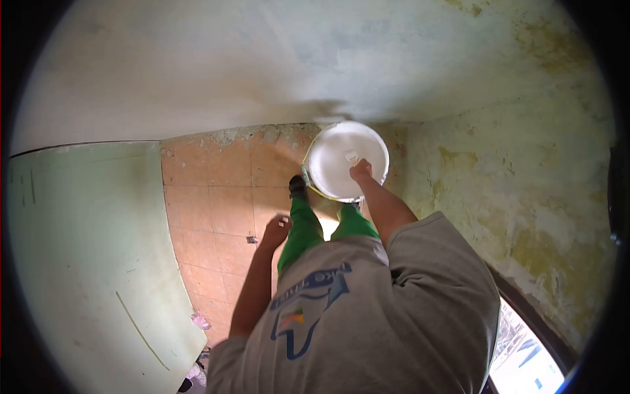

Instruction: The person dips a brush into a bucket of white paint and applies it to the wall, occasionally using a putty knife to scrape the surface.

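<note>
My right hand (361,171) is closed on a small flat-ended tool (352,156), its end coated white. Both overlap the inside of a large round white bucket (384,146), which holds white material (331,167). A yellowish handle (321,192) curves along the bucket's left and near side. Bent at the fingers, my left hand (278,230) hangs low beside my green trouser leg (302,230). A small pale spot shows at its fingers, and I cannot tell what it is.
Ahead rises a pale, patchy wall (216,65); another wall (499,177), stained and peeling, stands at the right. Orange tiles (226,203) cover the floor. A pale green panel (92,256) fills the left. Small debris (252,240) lies on the tiles, and a bright opening (525,354) is lower right.
</note>
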Available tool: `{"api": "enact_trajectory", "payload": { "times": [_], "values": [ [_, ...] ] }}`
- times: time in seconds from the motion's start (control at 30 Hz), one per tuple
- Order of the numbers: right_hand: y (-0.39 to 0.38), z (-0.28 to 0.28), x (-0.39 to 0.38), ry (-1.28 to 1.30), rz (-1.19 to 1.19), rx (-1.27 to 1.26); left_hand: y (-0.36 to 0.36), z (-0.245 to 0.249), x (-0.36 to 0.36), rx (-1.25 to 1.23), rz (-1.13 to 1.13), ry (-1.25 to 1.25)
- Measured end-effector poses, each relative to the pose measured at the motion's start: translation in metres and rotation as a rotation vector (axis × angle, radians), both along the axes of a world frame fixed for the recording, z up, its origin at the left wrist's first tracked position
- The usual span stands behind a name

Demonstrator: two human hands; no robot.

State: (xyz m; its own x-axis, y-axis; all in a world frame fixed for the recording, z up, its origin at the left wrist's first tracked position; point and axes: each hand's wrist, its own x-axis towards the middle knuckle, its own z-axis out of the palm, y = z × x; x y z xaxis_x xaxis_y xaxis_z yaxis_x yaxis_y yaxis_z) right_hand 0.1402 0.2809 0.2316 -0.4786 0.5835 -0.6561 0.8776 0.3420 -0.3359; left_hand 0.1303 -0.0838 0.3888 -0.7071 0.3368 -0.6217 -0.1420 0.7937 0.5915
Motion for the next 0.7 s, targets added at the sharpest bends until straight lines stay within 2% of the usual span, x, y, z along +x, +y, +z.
{"api": "enact_trajectory", "payload": {
  "times": [0.03,0.1,0.13,0.17,0.23,0.3,0.37,0.43,0.5,0.57,0.6,0.67,0.7],
  "values": [
    [-0.008,0.011,0.013,-0.015,-0.011,-0.005,0.002,0.0,-0.013,0.021,-0.048,0.062],
    [0.002,0.037,0.008,0.004,-0.02,-0.053,0.016,0.022,-0.045,0.147,-0.098,-0.011],
    [0.002,0.045,0.012,-0.006,-0.029,-0.025,0.018,0.025,-0.061,0.156,-0.185,0.019],
    [0.004,0.055,0.013,-0.044,-0.013,-0.04,0.022,0.029,-0.081,0.145,-0.293,-0.059],
    [0.001,0.068,0.023,-0.016,-0.014,0.018,0.018,-0.018,-0.114,0.193,-0.362,-0.175],
    [-0.006,0.089,0.03,-0.016,-0.064,0.023,0.025,-0.023,-0.146,0.079,-0.552,-0.218],
    [-0.014,0.117,0.036,0.011,-0.123,-0.018,0.04,0.015,-0.178,-0.248,-0.63,-0.378],
    [-0.023,0.122,0.037,0.065,-0.19,0.006,0.034,0.004,-0.211,-0.293,-0.754,-0.365],
    [-0.036,0.144,0.037,0.012,-0.277,-0.068,0.023,-0.011,-0.235,-0.337,-0.857,-0.375],
    [-0.042,0.14,0.034,-0.058,-0.317,-0.118,0.022,-0.015,-0.258,-0.499,-1.223,0.315],
    [-0.051,0.155,0.032,-0.068,-0.305,-0.063,0.033,-0.002,-0.256,-0.494,-1.219,0.317],
    [-0.058,0.151,0.035,-0.079,-0.255,-0.049,0.065,0.044,-0.252,-0.856,-1.174,0.076],
    [-0.061,0.146,0.034,-0.084,-0.212,-0.036,0.064,0.049,-0.252,-0.858,-1.161,0.071]
  ]
}}
